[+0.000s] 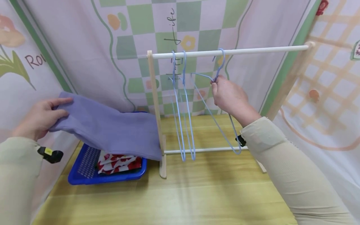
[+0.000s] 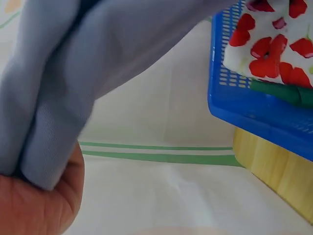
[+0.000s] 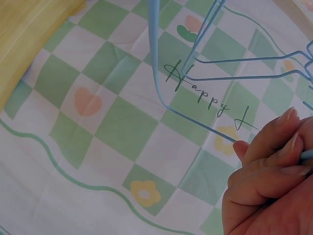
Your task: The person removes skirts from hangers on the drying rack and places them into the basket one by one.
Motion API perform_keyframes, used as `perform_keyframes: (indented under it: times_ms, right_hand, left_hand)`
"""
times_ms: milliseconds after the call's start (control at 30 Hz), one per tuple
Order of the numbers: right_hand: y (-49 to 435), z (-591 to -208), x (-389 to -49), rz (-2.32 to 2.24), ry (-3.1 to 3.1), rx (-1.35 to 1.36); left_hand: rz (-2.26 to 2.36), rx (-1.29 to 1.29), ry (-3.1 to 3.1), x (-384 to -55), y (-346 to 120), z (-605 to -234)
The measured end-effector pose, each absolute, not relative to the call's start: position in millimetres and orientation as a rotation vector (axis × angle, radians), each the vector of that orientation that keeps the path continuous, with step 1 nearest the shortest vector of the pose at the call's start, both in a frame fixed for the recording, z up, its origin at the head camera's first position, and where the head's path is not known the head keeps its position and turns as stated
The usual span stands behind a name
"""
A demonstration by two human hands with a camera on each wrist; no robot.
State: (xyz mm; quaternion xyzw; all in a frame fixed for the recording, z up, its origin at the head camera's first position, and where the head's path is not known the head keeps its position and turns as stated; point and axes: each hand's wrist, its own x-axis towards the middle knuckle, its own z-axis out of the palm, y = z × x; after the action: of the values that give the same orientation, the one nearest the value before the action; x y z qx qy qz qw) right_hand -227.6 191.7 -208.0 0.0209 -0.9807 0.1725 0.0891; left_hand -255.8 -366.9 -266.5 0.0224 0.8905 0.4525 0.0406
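My left hand (image 1: 42, 117) pinches one end of a lavender folded garment (image 1: 109, 128), thumb and fingers over its edge. The garment stretches right across the blue basket (image 1: 107, 179) to the rack's left post; its layered fold (image 2: 63, 93) shows in the left wrist view. With curled fingers my right hand (image 1: 229, 93) grips a light blue hanger (image 1: 212, 117) just below its hook, and the hook is up at the white rail (image 1: 197, 53). The right wrist view shows those fingers (image 3: 279, 152) around the hanger's neck, nothing hung on it.
Two more blue hangers (image 1: 181, 125) hang near the rail's left end. Inside the basket lies a white cloth with red flowers (image 1: 118, 162), with dark green fabric (image 2: 283, 93) under it. The rack's wooden post (image 1: 155, 97) stands on the wooden table (image 1: 197, 193), before a printed curtain (image 1: 112, 72).
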Motion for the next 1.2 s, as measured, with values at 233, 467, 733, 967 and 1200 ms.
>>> perform_keyframes:
  times_ms: [233,467,733,967,1200]
  right_hand:
    - [192,-208,-227,0.519,-2.916,0.067]
    - [192,-209,-228,0.515,-2.916,0.068]
    - [192,-209,-228,0.516,-2.912,0.068]
    - [192,-209,-228,0.509,-2.906,0.079]
    - [191,-209,-228,0.517,-2.905,0.082]
  left_hand:
    - [1.059,0.119,2.918,-255,-367,-272]
    - [0.93,0.126,2.974,-253,-365,-278]
    - [0.8,0.192,3.062,-256,-364,-289]
    - [0.74,0.199,3.054,-257,-362,-296]
    - [0.652,0.252,3.073,-259,-367,-296]
